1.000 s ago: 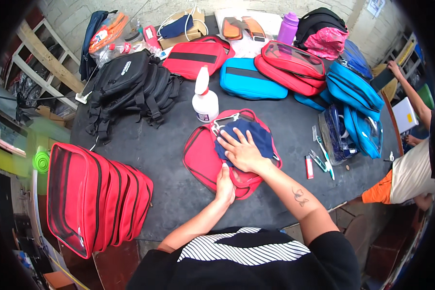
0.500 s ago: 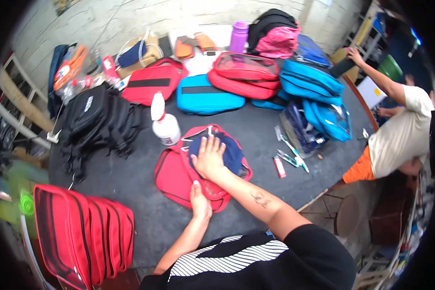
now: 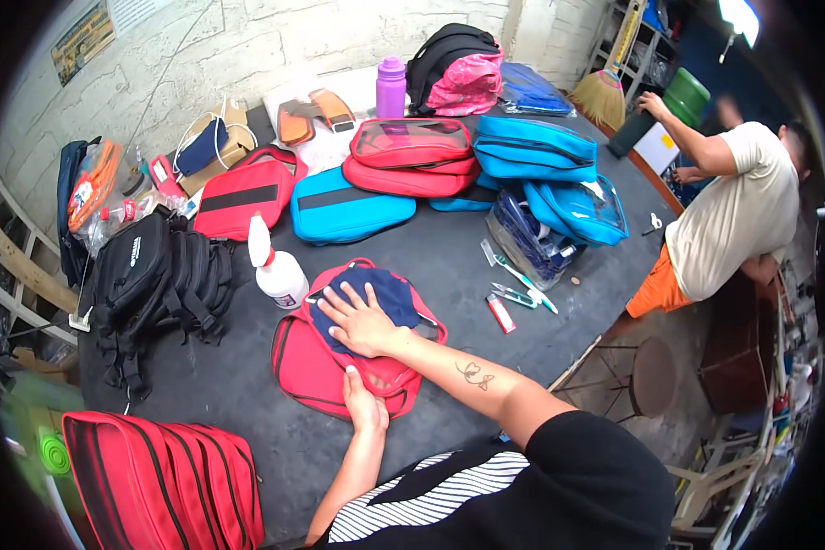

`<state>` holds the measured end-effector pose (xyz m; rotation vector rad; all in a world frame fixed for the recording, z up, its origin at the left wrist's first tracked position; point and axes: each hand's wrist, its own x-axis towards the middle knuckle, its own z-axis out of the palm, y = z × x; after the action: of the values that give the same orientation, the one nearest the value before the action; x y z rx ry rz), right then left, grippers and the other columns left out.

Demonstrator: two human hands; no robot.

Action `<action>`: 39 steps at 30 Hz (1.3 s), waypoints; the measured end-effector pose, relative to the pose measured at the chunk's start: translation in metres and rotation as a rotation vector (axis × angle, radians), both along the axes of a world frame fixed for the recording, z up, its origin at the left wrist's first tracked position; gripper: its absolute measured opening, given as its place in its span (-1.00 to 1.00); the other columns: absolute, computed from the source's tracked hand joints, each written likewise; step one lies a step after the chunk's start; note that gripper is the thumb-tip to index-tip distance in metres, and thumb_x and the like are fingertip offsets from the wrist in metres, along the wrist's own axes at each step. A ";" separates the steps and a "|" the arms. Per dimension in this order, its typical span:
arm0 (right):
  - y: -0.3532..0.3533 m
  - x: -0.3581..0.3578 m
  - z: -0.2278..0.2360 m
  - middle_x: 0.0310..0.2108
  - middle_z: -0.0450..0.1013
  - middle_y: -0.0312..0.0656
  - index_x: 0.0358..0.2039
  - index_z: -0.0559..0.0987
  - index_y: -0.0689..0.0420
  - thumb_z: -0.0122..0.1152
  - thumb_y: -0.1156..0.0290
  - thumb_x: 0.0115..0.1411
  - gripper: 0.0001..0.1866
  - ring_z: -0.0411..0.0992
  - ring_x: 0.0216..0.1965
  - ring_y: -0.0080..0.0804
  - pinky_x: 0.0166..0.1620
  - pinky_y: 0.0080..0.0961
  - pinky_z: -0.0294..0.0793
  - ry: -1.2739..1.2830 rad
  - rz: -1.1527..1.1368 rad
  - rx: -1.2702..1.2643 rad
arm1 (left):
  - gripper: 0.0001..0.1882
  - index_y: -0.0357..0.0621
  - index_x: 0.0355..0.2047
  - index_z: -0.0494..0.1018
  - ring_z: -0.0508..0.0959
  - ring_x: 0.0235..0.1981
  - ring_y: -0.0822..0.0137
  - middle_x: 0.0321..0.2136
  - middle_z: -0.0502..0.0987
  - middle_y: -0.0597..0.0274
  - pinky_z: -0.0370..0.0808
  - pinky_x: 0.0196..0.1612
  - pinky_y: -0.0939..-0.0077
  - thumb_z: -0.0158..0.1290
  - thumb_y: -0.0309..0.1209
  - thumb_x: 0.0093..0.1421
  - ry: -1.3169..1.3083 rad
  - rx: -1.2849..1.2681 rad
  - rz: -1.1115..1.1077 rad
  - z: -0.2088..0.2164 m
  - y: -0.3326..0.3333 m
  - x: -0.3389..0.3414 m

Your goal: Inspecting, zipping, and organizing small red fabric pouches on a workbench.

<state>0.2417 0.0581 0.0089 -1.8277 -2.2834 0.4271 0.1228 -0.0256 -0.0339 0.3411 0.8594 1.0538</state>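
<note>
A red zippered bag (image 3: 307, 369) lies on the dark table in front of me, its flap folded open toward the left. My left hand (image 3: 367, 405) grips the bag's near edge, thumb on top, the other fingers mostly hidden. A navy blue cloth (image 3: 376, 282) rests on the bag. My right hand (image 3: 362, 323) presses flat on this cloth with fingers spread, and it holds nothing. Just beyond the bag's far left side stands a white spray bottle (image 3: 282, 278).
Red pouches (image 3: 412, 156), blue pouches (image 3: 536, 151) and a purple bottle (image 3: 390, 87) line the back. A black backpack (image 3: 147, 266) sits left, stacked red bags (image 3: 165, 481) near left. A toothbrush (image 3: 527, 284) lies right. Another person (image 3: 733, 211) stands beyond the right edge.
My view has shifted, so the table's things appear further left. My right hand's fingers are spread wider and the cloth reaches further over the bag's far side. My left hand keeps its grip.
</note>
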 end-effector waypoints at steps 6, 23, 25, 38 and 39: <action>-0.076 0.008 0.033 0.34 0.10 -0.04 0.28 0.26 0.16 -0.21 0.06 0.35 -0.40 -0.08 0.40 -0.03 0.36 0.13 -0.19 0.113 0.189 -0.208 | -0.62 -0.24 0.11 0.27 0.49 0.02 0.22 0.01 0.45 0.04 0.46 0.08 0.30 -0.28 -0.24 0.45 0.033 0.049 0.102 0.000 -0.001 0.008; -0.005 0.018 -0.002 0.40 -0.04 -0.17 0.33 0.17 0.04 -0.12 0.19 0.34 -0.43 -0.13 0.42 -0.07 0.34 0.22 -0.19 0.073 0.165 0.040 | -0.77 -0.01 -0.29 0.30 0.29 -0.58 0.52 -0.60 0.25 0.45 0.36 -0.44 0.57 -0.23 -0.19 0.44 0.047 -0.041 0.054 0.004 -0.001 0.006; 0.014 0.010 -0.006 0.42 -0.11 -0.15 0.37 0.06 0.04 -0.13 0.16 0.34 -0.36 -0.16 0.42 0.00 0.33 0.26 -0.20 0.033 0.071 0.065 | -0.77 -0.02 -0.28 0.30 0.29 -0.58 0.52 -0.60 0.25 0.45 0.37 -0.44 0.56 -0.23 -0.19 0.44 0.090 -0.051 0.090 0.005 0.000 0.006; -0.096 0.032 0.035 0.31 0.12 0.07 0.27 0.21 0.29 -0.19 0.19 0.36 -0.43 0.00 0.37 0.02 0.32 0.17 -0.05 0.142 0.071 -0.293 | -0.63 -0.21 0.07 0.30 0.50 -0.02 0.30 -0.03 0.47 0.14 0.47 0.05 0.35 -0.28 -0.21 0.45 0.156 -0.008 0.077 0.003 -0.003 0.009; -0.092 0.034 0.031 0.32 0.11 0.06 0.27 0.21 0.27 -0.19 0.19 0.36 -0.43 -0.01 0.38 0.00 0.32 0.19 -0.07 0.118 0.024 -0.226 | -0.63 -0.21 0.06 0.31 0.50 -0.03 0.30 -0.05 0.48 0.15 0.48 0.02 0.35 -0.27 -0.21 0.45 0.122 0.003 0.082 0.002 -0.003 0.008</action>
<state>0.2758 -0.0335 0.0395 -1.8194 -2.2581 0.8048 0.1311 -0.0281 -0.0321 0.3788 0.9879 1.1187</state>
